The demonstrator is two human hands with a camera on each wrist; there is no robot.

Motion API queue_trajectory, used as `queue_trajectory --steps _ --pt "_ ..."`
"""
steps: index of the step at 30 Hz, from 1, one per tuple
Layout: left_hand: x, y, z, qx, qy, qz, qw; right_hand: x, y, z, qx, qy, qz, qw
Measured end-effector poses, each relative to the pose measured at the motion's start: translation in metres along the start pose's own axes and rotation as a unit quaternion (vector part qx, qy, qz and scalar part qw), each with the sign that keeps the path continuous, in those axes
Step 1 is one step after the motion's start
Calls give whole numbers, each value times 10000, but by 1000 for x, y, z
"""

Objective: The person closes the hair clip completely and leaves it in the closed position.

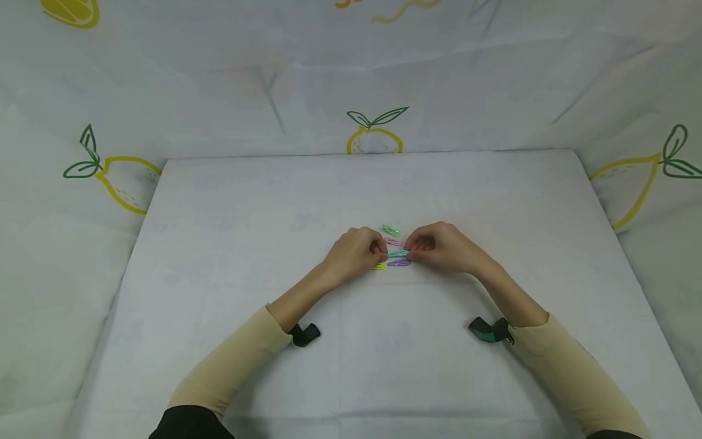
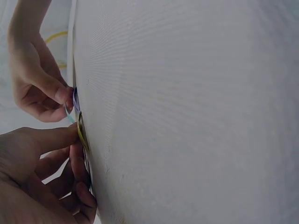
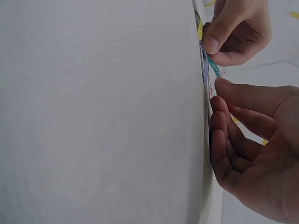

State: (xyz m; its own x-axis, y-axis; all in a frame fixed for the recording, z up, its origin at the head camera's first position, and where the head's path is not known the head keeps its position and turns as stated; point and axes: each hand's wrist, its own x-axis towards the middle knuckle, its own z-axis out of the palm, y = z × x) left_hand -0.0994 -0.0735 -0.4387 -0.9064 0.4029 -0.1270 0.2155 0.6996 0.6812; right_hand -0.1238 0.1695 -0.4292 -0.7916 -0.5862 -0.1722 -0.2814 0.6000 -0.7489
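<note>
A teal snap hair clip (image 1: 398,253) spans the gap between both hands, raised slightly off the table in the right wrist view. The left hand (image 1: 359,251) pinches one end between thumb and fingers. At the other end, the right hand (image 1: 445,247) pinches it between thumb and index finger. A purple hair clip (image 1: 399,263) lies just in front of the teal one. Close under the left fingertips is a yellow hair clip (image 1: 379,266), partly hidden by that hand. Behind the teal clip lie a pink hair clip (image 1: 393,241), partly covered, and a green hair clip (image 1: 391,230).
A white-covered table (image 1: 247,213) extends around the hands. Its back edge meets a white cloth (image 1: 219,103) printed with lemons, which also hangs at both sides. Dark wrist straps (image 1: 305,335) stick out beside the sleeves.
</note>
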Motion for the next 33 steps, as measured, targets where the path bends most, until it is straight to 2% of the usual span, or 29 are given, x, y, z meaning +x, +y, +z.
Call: queue_trajectory --steps 33 --pt "-1 0 -3 -123 -43 -35 9999 3 -2 0 -62 -12 77 9999"
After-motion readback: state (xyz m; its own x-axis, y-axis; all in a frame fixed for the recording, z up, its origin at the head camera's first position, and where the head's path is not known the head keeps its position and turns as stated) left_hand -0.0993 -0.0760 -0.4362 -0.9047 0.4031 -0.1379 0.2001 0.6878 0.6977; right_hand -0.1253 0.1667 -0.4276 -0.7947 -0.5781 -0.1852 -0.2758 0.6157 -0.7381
